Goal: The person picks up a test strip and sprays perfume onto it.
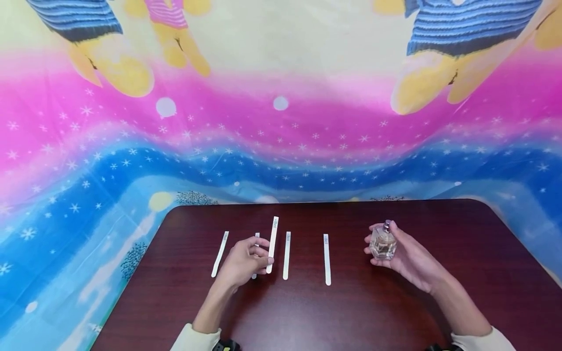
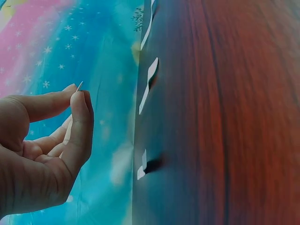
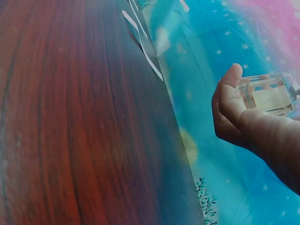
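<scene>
Bottle (image 1: 383,245) of clear glass was, in our judgement, the thing with the most to lose: the right hand (image 1: 412,261) held it above the dark surface (image 1: 360,317), with fingers curled round its body and the thumb close to the metallic top (image 1: 387,225). Smooth glass could slip if this grip became loose, and a fall onto the surface could crack it. A thumb pressing the top by accident could also, we thought, release some of the contents. We saw the left hand (image 1: 243,261) pinching one white strip (image 1: 272,246) between thumb and finger, raised over the surface; such a thin piece could bend if squeezed too strongly, or drop if the pinch relaxed. Four other strips (image 1: 327,259) lay apart on the surface, one of them partly hidden behind the left hand. Because they looked light and bowed in the left wrist view, a brushing knuckle or sleeve (image 1: 199,337) could shift them out of their row.
</scene>
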### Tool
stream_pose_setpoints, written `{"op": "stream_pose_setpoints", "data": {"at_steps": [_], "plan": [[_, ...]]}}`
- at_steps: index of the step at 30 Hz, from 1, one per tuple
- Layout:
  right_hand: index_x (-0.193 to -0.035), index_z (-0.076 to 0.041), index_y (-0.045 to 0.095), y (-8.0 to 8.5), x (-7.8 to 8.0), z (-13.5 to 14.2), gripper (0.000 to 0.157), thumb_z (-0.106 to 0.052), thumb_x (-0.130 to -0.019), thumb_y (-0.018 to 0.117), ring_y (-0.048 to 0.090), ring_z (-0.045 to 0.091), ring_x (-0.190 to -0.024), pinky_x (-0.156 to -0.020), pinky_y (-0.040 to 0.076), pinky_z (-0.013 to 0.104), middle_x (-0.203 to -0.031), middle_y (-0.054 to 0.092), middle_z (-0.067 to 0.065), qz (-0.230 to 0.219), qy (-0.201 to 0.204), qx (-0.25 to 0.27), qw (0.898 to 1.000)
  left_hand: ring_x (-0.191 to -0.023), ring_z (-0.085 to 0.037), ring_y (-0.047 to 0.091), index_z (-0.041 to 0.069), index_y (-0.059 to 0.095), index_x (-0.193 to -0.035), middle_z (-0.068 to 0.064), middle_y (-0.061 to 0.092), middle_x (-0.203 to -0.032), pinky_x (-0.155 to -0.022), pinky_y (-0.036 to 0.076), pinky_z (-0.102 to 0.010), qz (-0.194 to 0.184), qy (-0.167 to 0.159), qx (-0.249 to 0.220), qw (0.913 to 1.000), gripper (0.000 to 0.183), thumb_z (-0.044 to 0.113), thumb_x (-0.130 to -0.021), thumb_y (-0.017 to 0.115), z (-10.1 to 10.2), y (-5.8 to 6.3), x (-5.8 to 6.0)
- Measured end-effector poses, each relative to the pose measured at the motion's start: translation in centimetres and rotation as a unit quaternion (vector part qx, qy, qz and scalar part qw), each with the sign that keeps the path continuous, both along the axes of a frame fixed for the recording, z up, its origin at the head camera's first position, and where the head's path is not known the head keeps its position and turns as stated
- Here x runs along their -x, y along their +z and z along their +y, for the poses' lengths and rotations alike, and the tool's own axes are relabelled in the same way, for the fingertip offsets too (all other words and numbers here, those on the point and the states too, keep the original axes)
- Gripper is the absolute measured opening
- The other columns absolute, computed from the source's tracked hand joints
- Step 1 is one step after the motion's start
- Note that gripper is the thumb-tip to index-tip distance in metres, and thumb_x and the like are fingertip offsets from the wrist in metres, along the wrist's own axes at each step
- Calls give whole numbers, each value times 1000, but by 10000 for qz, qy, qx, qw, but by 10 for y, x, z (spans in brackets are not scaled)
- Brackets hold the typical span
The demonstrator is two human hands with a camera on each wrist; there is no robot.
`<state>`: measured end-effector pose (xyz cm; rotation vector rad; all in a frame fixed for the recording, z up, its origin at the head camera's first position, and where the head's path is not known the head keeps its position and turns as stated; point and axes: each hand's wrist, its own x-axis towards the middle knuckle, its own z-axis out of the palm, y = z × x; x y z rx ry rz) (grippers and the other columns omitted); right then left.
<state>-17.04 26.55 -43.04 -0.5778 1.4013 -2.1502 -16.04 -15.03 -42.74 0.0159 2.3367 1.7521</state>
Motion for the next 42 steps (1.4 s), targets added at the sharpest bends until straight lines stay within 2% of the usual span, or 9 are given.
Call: {"op": "stream_pose_setpoints", "data": {"at_steps": [4, 8, 13, 26, 35, 42], "plan": [[-146, -16, 49, 0, 0, -2, 52, -41, -119, 13, 69, 21, -123, -106, 62, 38, -133, 64, 4, -92, -120, -144, 9998, -72, -14, 71, -4, 66, -126, -14, 75, -93, -70, 69, -38, 20, -19, -47, 10000, 37, -5, -91, 78, 4, 1, 1], [-142, -18, 53, -1, 1, -4, 51, -44, -119, 17, 71, 21, -122, -105, 63, 40, -131, 65, 4, -178, -370, -364, 9985, -73, -14, 72, -4, 66, -126, -12, 74, -92, -70, 69, -36, 43, -85, -58, 9999, 37, -4, -91, 78, 8, 1, 2], [-139, -18, 56, 1, 3, -6, 50, -45, -118, 19, 72, 22, -122, -101, 64, 38, -130, 67, 4, -252, -509, -565, 9968, -74, -14, 71, -5, 66, -126, -11, 73, -92, -72, 70, -40, 26, -158, -97, 9998, 37, -5, -91, 78, 10, 1, 2], [-132, -14, 56, 8, 3, -17, 51, -49, -118, 22, 73, 16, -106, -88, 66, 30, -119, 69, 1, -464, -680, -576, 9949, -73, -14, 70, -9, 63, -129, -16, 75, -94, -72, 69, -38, -51, -220, -281, 9994, 39, -7, -92, 76, 21, 4, 0], [-130, -13, 55, 6, 6, -27, 52, -55, -116, 28, 72, 15, -102, -86, 65, 30, -117, 67, 1, -581, -1146, -1354, 9824, -71, -15, 70, -5, 67, -127, -13, 74, -91, -69, 69, -34, 19, -230, -237, 9995, 37, -4, -91, 79, 28, 2, 2], [-129, -15, 56, 6, 8, -31, 49, -54, -116, 28, 72, 15, -101, -85, 65, 31, -116, 67, 1, -609, -1202, -1519, 9792, -75, -18, 74, -4, 67, -127, -14, 75, -93, -72, 70, -37, 54, -302, -228, 9993, 37, -2, -92, 79, 32, 3, 2]]}}
